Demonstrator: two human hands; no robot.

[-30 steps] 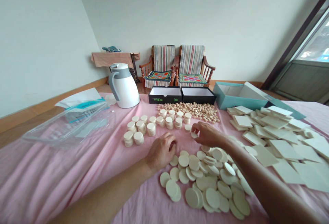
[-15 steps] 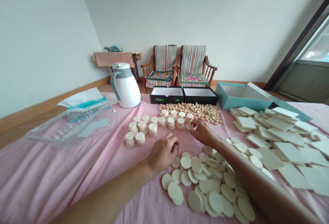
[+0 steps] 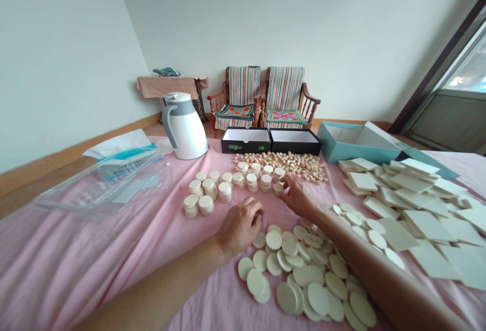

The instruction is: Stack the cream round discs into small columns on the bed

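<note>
My right hand [image 3: 298, 197] reaches forward with bent fingers at the right side of a short stack of pale round discs [image 3: 278, 189], at the near right end of the stacked rows. The far sides of its fingers are hidden. Closer to me, my left hand [image 3: 241, 223] rests on the pink cloth with its fingers curled in; what they hold, if anything, is hidden. Several neat disc stacks [image 3: 209, 188] stand ahead and to the left of it. A loose heap of larger-looking flat round discs [image 3: 301, 262] lies below both hands, partly under my right forearm.
Small wooden beads [image 3: 283, 161] lie behind the stacks, before two black boxes [image 3: 296, 141]. Pale square tiles [image 3: 412, 199] and a teal box [image 3: 357, 141] are at right. A white jug [image 3: 189, 131] and a clear plastic tray [image 3: 102, 184] stand left on the pink cloth [image 3: 76, 265].
Almost nothing differs. My right hand stays at the same short stack, its fingers shifted very slightly left along with the whole view. The left hand keeps its curled pose.
</note>
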